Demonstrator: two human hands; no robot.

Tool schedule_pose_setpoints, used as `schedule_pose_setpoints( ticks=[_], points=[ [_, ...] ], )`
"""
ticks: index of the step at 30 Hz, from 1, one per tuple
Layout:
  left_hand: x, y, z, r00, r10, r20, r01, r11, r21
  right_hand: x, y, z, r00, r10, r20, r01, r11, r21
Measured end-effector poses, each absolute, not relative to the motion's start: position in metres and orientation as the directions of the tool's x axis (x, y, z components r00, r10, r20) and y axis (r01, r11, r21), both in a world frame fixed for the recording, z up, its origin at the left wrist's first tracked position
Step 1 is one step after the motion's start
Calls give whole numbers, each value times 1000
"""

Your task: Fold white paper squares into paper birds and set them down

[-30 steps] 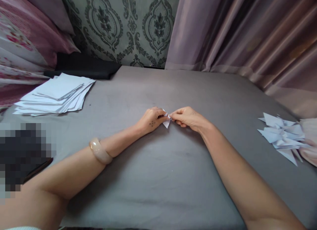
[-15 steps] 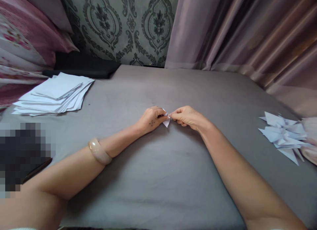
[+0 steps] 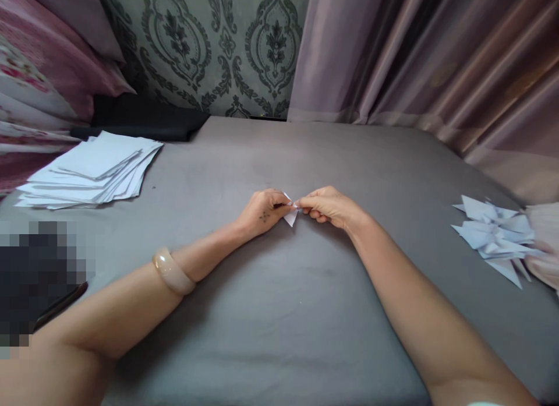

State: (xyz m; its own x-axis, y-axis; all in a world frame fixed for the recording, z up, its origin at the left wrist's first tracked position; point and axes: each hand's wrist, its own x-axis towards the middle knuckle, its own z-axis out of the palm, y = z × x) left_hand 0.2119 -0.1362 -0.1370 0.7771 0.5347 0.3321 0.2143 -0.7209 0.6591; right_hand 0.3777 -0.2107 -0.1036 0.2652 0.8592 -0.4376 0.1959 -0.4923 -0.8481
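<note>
Between my two hands is a small folded white paper [image 3: 290, 218], with a pointed corner hanging down and another edge showing above the fingers. My left hand [image 3: 265, 212] pinches its left side between thumb and fingers. From the other side, my right hand [image 3: 331, 205] grips a narrow part of the same paper with its fingertips. The fingers cover most of the folds. Both hands are just over the grey cloth surface [image 3: 301, 336].
A pile of white paper sheets [image 3: 94, 170] lies at the left. Several folded paper shapes with sharp points [image 3: 498, 234] are heaped at the right. Behind the sheets is a black folded cloth [image 3: 144, 117]. Curtains [image 3: 362, 56] hang along the back right.
The view has shifted slightly, so everything sits a little further left. Both hands keep their pinch on the folded paper, which has barely turned.
</note>
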Motion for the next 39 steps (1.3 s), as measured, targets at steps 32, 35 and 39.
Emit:
schedule_pose_setpoints(
  ticks=[32, 35, 39],
  points=[
    [202, -136, -118, 438, 874, 212, 497, -432, 753, 378, -217, -125, 397, 889, -229, 223, -336, -915],
    [199, -129, -115, 433, 882, 187, 459, -394, 796, 372, -218, -125, 355, 926, -127, 393, -271, -879],
    [196, -121, -117, 442, 872, 210, 467, -424, 776, 364, -214, -125, 367, 930, 20, 543, -197, -816]
  ],
)
